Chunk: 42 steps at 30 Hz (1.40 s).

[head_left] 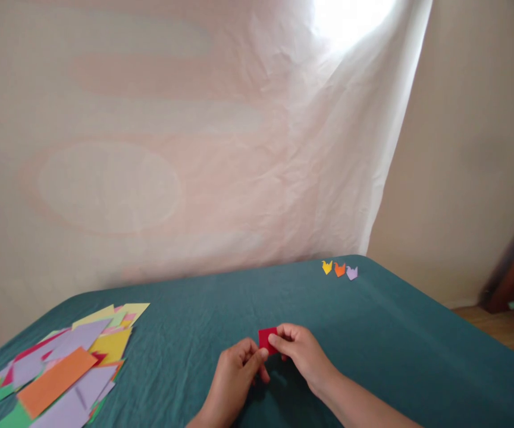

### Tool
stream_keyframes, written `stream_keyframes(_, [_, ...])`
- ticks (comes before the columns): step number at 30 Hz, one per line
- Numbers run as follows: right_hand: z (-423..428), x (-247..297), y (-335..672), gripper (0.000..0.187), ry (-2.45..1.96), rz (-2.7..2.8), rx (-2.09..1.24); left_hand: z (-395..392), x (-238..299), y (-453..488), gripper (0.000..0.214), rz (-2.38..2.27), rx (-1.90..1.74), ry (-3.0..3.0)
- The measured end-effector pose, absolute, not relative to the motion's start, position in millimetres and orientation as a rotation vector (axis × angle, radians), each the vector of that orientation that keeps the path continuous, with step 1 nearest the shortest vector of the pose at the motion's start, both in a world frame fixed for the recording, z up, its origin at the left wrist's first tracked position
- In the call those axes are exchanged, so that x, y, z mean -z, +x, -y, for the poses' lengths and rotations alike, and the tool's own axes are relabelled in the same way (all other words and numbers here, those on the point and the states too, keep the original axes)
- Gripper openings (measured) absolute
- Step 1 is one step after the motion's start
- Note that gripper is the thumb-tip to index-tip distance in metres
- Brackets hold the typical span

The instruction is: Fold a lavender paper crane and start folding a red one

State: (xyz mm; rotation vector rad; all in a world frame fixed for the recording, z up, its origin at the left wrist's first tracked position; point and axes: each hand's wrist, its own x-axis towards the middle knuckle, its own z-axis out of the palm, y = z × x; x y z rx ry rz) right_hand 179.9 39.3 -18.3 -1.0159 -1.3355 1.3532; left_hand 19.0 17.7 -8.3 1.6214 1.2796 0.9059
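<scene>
Between my two hands is a small red square of folded paper [266,340], held just above the table's cloth near the front. My left hand [240,370] pinches its lower left corner between thumb and fingers. On the right side, my right hand [299,351] grips the paper with its thumb on the front face and the fingers behind. The fingers behind the paper are partly hidden.
A loose pile of coloured paper sheets [58,380] lies at the left of the green-clothed table [185,333]. Three small folded paper figures, yellow [327,267], orange [339,270] and purple [352,273], lie near the far right edge. A pale sheet [239,178] hangs behind.
</scene>
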Motion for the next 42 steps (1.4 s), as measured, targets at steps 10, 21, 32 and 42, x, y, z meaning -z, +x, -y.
stream_keyframes(10, [-30,14,175,0.020,-1.046,1.591,-1.225,-28,8,10,0.025,-1.264,-1.059,1.452])
stream_keyframes(21, [-31,14,175,0.024,-1.050,1.606,-1.247,-29,17,13,0.030,-1.106,-1.065,1.244])
stream_keyframes(32, [-30,15,176,0.021,-1.036,1.655,-1.205,-31,12,7,0.030,-1.350,-1.056,1.413])
stream_keyframes(42, [-36,22,180,0.020,-1.088,1.582,-1.261,-35,9,-2,0.036,-1.211,-1.011,1.355])
